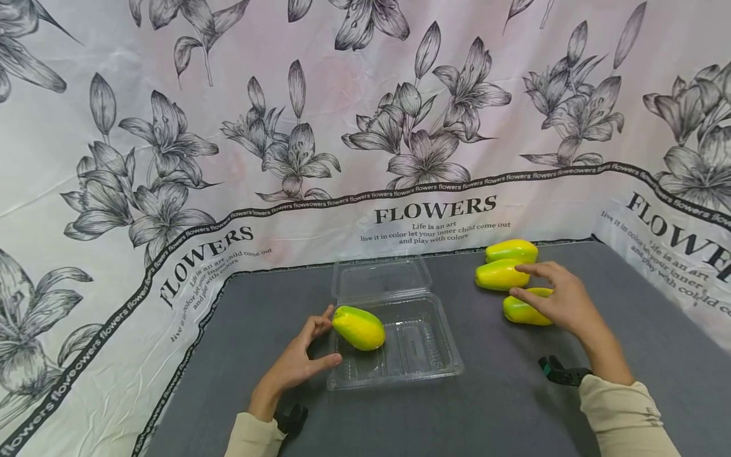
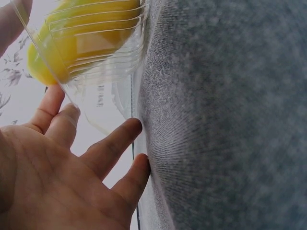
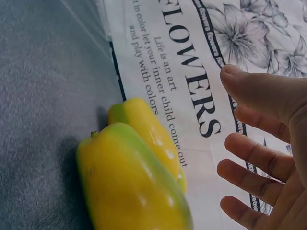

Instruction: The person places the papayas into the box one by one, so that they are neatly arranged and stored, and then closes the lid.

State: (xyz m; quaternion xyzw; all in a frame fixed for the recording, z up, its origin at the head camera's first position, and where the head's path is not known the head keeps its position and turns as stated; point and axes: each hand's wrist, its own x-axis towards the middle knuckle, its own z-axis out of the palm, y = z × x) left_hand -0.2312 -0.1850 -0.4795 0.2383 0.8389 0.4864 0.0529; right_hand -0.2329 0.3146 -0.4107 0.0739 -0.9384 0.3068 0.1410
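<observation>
- One yellow-green fruit (image 1: pixel 360 328) lay in the left part of a clear plastic container (image 1: pixel 414 339), tilted, its darker tip toward the upper left in the head view.
- The container's clear lid (image 1: pixel 379 279) was folded back on the far side.
- The left hand (image 1: pixel 298 360) stood at the container's left edge, beside the fruit; its grip was spread wide and held nothing – whether a fingertip touched the fruit could not be told.
- Three similar fruits, a far one (image 1: pixel 516 249), a middle one (image 1: pixel 499 277) and a near one (image 1: pixel 518 311), lay close together to the right of the container.
- The right hand (image 1: pixel 562 298) was beside these three – its grip parted between thumb and fingers, with nothing in hold.
- Both wrists bore dark straps, below which began beige sleeves (image 1: pixel 622 409).
- All fruits lay over a grey surface (image 1: pixel 480 387), backed by a flower-printed cloth (image 1: pixel 302 235).
</observation>
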